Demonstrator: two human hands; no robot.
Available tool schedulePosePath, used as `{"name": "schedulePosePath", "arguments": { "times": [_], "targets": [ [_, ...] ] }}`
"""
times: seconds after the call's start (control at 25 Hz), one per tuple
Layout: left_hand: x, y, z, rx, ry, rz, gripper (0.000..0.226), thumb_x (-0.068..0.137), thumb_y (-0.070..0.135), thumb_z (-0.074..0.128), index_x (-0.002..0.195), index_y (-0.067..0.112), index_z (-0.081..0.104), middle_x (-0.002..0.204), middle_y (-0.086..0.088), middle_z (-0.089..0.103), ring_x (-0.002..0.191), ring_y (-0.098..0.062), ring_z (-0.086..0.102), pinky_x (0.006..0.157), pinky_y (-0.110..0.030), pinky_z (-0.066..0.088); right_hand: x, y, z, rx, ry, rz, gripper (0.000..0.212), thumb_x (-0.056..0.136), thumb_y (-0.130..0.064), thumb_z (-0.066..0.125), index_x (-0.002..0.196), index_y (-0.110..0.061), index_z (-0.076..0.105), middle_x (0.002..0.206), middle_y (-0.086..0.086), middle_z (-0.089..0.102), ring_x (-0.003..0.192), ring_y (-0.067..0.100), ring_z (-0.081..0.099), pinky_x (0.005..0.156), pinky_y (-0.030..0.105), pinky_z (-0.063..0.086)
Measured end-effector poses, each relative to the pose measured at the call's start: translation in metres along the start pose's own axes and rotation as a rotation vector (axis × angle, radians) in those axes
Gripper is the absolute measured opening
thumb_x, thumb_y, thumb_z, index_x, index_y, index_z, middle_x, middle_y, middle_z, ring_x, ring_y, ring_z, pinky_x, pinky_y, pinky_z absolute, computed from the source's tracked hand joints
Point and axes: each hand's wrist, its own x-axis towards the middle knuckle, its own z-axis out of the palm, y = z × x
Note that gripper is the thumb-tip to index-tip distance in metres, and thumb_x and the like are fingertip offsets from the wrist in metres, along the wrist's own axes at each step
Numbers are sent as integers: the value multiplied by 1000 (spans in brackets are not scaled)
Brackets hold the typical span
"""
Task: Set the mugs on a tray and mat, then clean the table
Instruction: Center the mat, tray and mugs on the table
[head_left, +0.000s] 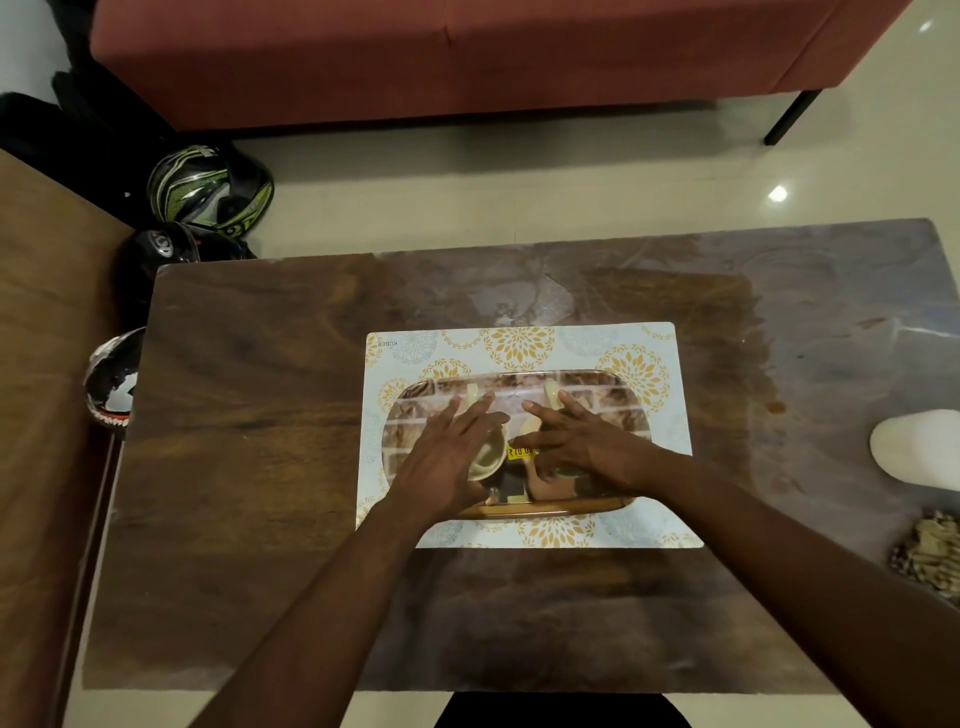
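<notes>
A floral placemat (597, 348) lies on the brown table (260, 467), and a brick-patterned tray (582, 389) rests on the mat. Two cream mugs stand side by side on the tray, mostly hidden under my hands. My left hand (447, 457) wraps the left mug (491, 452) from the left side, fingers reaching over it. My right hand (576, 441) covers the right mug (530, 431) from the right; a yellow price sticker (521, 452) shows between the hands. The mugs' handles are hidden.
A white rounded object (914, 447) and a beige crumpled thing (930, 556) sit at the table's right edge. Helmets (208, 192) lie on the floor at the left beside a second wooden surface (47, 364). A red sofa (467, 52) stands beyond.
</notes>
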Motion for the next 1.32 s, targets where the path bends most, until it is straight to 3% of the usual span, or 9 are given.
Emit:
{"name": "schedulePosePath", "arguments": {
  "times": [0.2, 0.28, 0.36, 0.44, 0.6, 0.8, 0.96, 1.24, 1.32],
  "targets": [
    [-10, -7, -3, -214, 44, 2, 92, 73, 28, 80, 146, 44, 26, 161, 15, 9, 149, -9, 7, 120, -40, 14, -3, -10, -13, 182, 69, 110, 43, 73, 2, 71, 109, -20, 64, 148, 2, 37, 142, 31, 14, 113, 53, -1],
    [-18, -15, -7, -537, 260, -175, 78, 77, 22, 80, 138, 45, 37, 154, 18, 29, 144, -5, 26, 110, -21, 31, -12, -9, -24, 490, 230, 415, 43, 75, -6, 60, 116, -17, 63, 153, -8, 25, 145, 11, 5, 117, 31, -2],
    [-25, -38, 2, -672, 475, -474, 57, 85, 11, 73, 134, 25, 48, 140, 2, 48, 125, -18, 50, 89, -14, 44, -30, 1, -9, 527, 449, 741, 43, 85, -8, 59, 127, -16, 54, 151, -3, 33, 142, 13, 20, 112, 29, 17],
    [-28, -57, 19, -622, 467, -743, 54, 87, 11, 68, 136, 12, 46, 133, -13, 53, 116, -27, 56, 85, -24, 49, -45, 9, 23, 399, 518, 1072, 46, 88, -14, 57, 132, -12, 48, 140, 14, 46, 130, 32, 40, 101, 36, 33],
    [-16, -71, 40, -586, 406, -899, 46, 85, 10, 65, 128, 5, 50, 114, -22, 64, 104, -37, 63, 84, -39, 50, -45, 8, 63, 420, 501, 1391, 53, 89, -7, 58, 138, -10, 38, 120, 27, 46, 109, 43, 46, 87, 44, 39],
    [-12, -75, 41, -577, 463, -854, 31, 84, 2, 64, 114, 8, 59, 96, -13, 63, 89, -33, 62, 74, -40, 51, -56, 15, 68, 392, 542, 1297, 48, 92, 0, 50, 138, -2, 39, 123, 25, 49, 109, 37, 48, 86, 32, 34],
    [-3, -74, 39, -568, 457, -826, 30, 84, 1, 63, 113, 8, 60, 89, -6, 57, 85, -32, 61, 72, -43, 52, -69, 30, 76, 363, 531, 1286, 44, 91, -3, 51, 134, -2, 44, 118, 24, 55, 105, 37, 54, 86, 34, 40],
    [-10, -81, 41, -547, 493, -849, 32, 86, 6, 62, 117, 11, 59, 95, -10, 65, 89, -33, 65, 77, -48, 55, -61, 26, 74, 413, 558, 1185, 43, 92, -5, 54, 134, -3, 44, 119, 23, 55, 108, 36, 54, 85, 31, 38],
    [-12, -80, 36, -537, 501, -846, 35, 87, 11, 64, 121, 12, 58, 106, -13, 65, 98, -33, 64, 83, -50, 54, -63, 25, 72, 418, 570, 1227, 46, 92, -9, 56, 136, -7, 44, 120, 22, 53, 107, 37, 54, 89, 39, 43]
  ]
}}
